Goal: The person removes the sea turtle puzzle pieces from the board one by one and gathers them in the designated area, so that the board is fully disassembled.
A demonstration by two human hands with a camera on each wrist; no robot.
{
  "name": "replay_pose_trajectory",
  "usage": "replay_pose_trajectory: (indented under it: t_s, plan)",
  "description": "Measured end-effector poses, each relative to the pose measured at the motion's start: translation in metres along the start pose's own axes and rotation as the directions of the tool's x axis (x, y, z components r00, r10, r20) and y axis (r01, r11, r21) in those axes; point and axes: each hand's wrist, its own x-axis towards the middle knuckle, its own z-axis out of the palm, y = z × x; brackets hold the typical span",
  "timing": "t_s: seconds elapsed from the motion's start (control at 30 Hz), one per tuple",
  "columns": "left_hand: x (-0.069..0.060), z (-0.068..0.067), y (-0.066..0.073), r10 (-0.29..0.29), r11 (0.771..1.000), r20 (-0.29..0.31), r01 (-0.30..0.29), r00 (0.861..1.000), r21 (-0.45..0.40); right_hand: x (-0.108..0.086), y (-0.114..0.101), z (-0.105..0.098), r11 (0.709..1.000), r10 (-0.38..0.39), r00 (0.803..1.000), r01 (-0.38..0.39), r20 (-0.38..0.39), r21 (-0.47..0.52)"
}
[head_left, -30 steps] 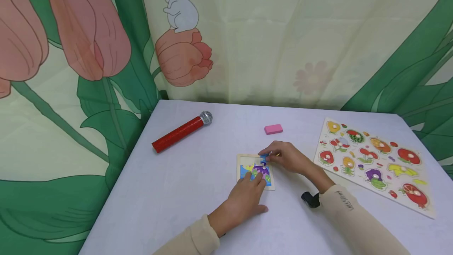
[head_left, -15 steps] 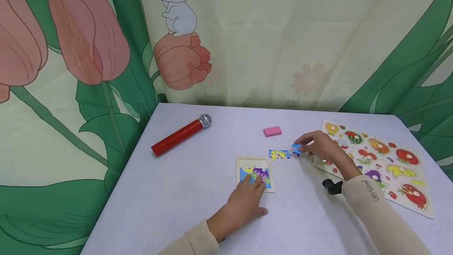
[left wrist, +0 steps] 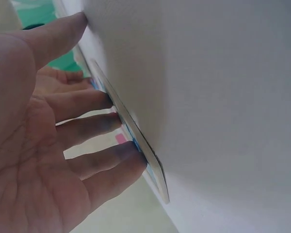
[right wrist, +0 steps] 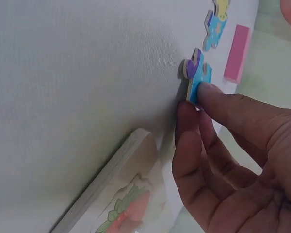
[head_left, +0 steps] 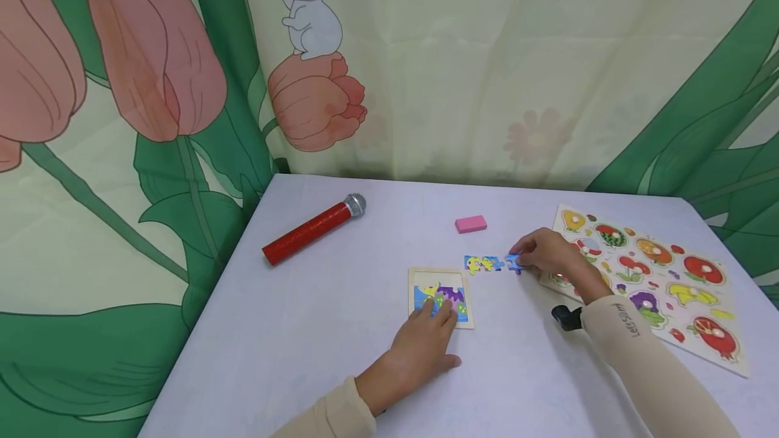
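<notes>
The small wooden puzzle frame [head_left: 411, 299] lies on the table with blue, purple and yellow pieces in its lower part; its upper part shows bare wood. My left hand [head_left: 420, 347] rests its straight fingertips on the pieces, thumb out to the side, and in the left wrist view the fingers [left wrist: 104, 167] reach over the frame's edge. My right hand [head_left: 550, 252] pinches a blue and purple puzzle piece [right wrist: 199, 80] between thumb and fingers, low over the table. Just left of that piece lie joined yellow and blue pieces [head_left: 483, 263], a small gap between.
A pink block [head_left: 470, 224] lies behind the loose pieces. The red microphone [head_left: 310, 230] is at the back left. A large fruit puzzle board [head_left: 663, 269] fills the right side, partly under my right forearm. Behind the table hangs a printed curtain [head_left: 450, 86].
My right hand has moved the piece from the frame's top right corner rightward to beside the joined pieces and lowered it. My left hand has stayed on the frame.
</notes>
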Motion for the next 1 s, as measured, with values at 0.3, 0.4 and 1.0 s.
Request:
replay_pose_trajectory:
  t_s: [0.3,0.4,1.0]
  plan:
    - [-0.004,0.0,-0.003,-0.011,0.999,0.0,0.011,1.0,-0.05,0.002,-0.006,0.005,0.999,0.019,1.0,-0.019,-0.016,-0.026]
    - [-0.005,0.001,-0.003,-0.006,0.999,-0.02,0.005,1.0,-0.049,0.002,-0.004,0.007,0.999,0.021,0.999,-0.022,-0.028,-0.035]
    - [-0.008,0.004,0.0,-0.017,0.999,-0.006,0.018,1.0,0.05,-0.011,-0.079,0.073,0.894,-0.444,0.896,0.442,-0.012,-0.078]
